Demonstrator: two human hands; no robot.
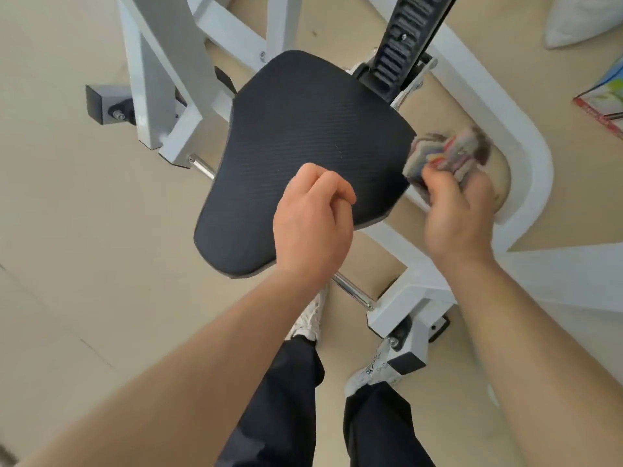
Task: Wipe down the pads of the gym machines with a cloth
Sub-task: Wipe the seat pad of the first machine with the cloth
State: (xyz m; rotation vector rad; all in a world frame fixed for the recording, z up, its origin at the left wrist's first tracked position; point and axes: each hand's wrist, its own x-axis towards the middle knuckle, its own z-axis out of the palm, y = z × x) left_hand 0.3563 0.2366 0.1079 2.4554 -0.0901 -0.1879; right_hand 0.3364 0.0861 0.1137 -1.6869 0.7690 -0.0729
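A black textured seat pad of a white-framed gym machine fills the middle of the view. My right hand hovers just off the pad's right edge, closed around a bunched grey cloth with coloured stripes; the cloth is blurred. My left hand is over the pad's near edge, fingers curled into a loose fist with nothing in it.
The white frame curves around the right side, with more white bars at the left. A black toothed adjustment rail rises behind the pad. A chrome rod lies below it. My shoes stand on the beige floor.
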